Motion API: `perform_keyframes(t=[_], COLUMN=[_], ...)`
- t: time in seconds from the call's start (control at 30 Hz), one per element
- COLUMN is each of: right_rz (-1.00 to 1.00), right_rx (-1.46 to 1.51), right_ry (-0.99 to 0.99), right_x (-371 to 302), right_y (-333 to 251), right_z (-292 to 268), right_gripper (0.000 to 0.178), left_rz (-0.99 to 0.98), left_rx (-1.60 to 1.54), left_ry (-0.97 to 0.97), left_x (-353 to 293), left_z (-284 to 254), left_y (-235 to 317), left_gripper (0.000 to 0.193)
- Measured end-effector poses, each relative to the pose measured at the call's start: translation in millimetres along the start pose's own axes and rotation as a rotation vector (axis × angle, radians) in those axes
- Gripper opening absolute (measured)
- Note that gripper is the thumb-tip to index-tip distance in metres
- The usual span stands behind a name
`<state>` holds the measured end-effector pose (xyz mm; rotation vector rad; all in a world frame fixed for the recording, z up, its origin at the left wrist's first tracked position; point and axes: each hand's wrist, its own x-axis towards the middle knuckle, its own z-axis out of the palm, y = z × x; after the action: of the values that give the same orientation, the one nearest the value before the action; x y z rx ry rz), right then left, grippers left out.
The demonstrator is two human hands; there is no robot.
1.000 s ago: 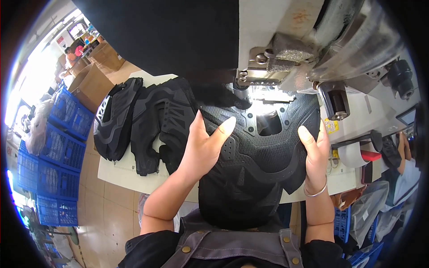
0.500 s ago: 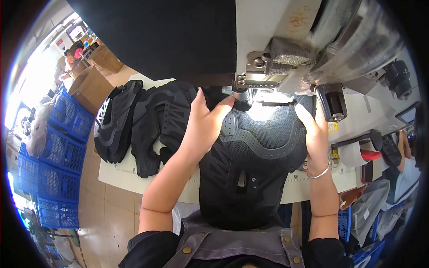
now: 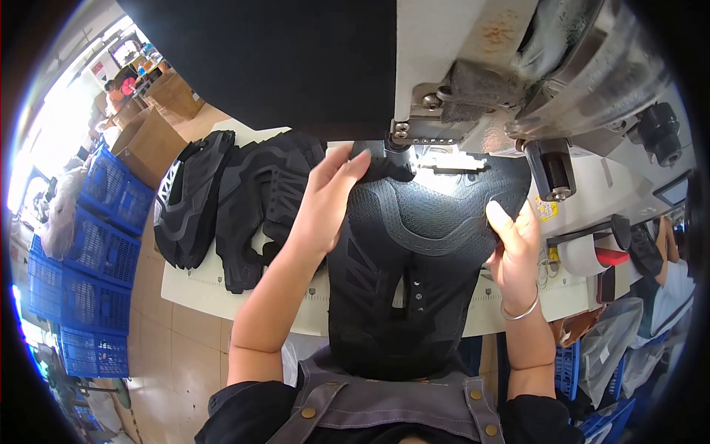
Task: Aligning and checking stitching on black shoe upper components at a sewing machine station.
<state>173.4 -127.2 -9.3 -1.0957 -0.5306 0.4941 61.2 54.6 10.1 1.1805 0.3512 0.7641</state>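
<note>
A black moulded padded panel [image 3: 444, 231] with a curved raised band and slots lies under the head of a sewing machine [image 3: 436, 44]. Its near end hangs toward my lap. My left hand [image 3: 319, 207] pinches the panel's upper left edge, thumb and fingers closed on it beside the needle area. At the right edge, my right hand [image 3: 515, 248] grips the panel with the thumb on top and the fingers partly hidden beneath. A bright lamp glare washes out the stitching spot, so the needle cannot be made out.
More black moulded panels [image 3: 194, 207] are piled at the left of the pale table [image 3: 296, 314]. Blue plastic crates [image 3: 96, 266] and cardboard boxes [image 3: 148, 144] stand on the floor beyond. A black cylindrical machine part [image 3: 549, 169] juts down near my right hand.
My right hand has slid nearer to me along the panel's edge. The left hand has shifted slightly left, its fingers curling more. The panel has turned a little, its upper right corner now further right.
</note>
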Motion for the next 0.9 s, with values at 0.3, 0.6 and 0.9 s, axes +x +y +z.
perform_keyframes(t=[0.3,0.6,0.9], right_rz=[0.051,0.078,0.404], right_rx=[0.053,0.027,-0.196], right_ry=[-0.025,-0.1,-0.569], right_x=[-24,-36,-55], right_y=[3,12,-14], right_z=[7,12,5], right_gripper=[0.014,0.006,0.021], left_rz=[-0.332,-0.242,-0.247], left_rx=[0.122,0.118,-0.168], left_ry=[-0.285,-0.188,0.033], left_x=[-66,-101,-80], left_z=[-30,-16,34], left_y=[-17,-52,-29], left_gripper=[0.053,0.034,0.025])
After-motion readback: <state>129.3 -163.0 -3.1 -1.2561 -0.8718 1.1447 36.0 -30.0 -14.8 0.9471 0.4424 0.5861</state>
